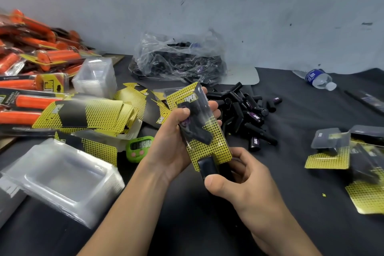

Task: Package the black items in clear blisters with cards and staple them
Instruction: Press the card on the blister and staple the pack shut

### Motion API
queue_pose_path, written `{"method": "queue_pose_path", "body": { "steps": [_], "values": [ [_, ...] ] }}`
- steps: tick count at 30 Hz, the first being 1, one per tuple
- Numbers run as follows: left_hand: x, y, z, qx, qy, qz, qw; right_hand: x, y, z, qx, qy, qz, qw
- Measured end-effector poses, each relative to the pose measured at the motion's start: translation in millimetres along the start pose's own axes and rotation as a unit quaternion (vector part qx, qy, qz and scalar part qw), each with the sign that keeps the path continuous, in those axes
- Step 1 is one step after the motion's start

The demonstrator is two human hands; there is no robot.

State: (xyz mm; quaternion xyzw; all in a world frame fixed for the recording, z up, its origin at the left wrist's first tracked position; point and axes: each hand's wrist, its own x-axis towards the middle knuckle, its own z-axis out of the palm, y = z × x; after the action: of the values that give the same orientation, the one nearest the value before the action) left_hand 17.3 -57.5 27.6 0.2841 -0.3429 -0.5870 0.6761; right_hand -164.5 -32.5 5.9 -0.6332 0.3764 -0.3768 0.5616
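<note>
Stapling the lower edge: the left hand (pixel 172 141) grips the carded blister pack (pixel 209 147), black item (pixel 196 131) inside, above the table (pixel 291 172), while the right hand (pixel 234 181) clasps a black stapler (pixel 207 167) at the pack's bottom margin; keep layers flush and squeeze squarely.

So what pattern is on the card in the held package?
Yellow card with black dots; head view.

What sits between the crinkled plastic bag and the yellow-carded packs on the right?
A loose pile of black items, some with purple lettering, lies on the dark table between the plastic bag and the packs; the head view shows it.
</note>
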Motion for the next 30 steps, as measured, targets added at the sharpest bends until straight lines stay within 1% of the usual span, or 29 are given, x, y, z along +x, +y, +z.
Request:
{"method": "queue_pose_path", "body": {
  "steps": [5,10,16,30],
  "values": [
    [-2,2,3,0.001,0.008,-0.007,1.0,0,0,0,-0.015,0.012,-0.007,1.0],
    [-5,3,9,0.004,0.009,-0.021,1.0,-1,0,0,-0.023,0.003,-0.016,1.0],
    [-6,0,16,0.012,0.018,-0.031,0.999,2,3,-1,0.003,0.003,-0.014,1.0],
    [-7,3,17,0.003,0.035,-0.024,0.999,3,4,-1,0.009,0.009,-0.013,1.0]
  ]
}}
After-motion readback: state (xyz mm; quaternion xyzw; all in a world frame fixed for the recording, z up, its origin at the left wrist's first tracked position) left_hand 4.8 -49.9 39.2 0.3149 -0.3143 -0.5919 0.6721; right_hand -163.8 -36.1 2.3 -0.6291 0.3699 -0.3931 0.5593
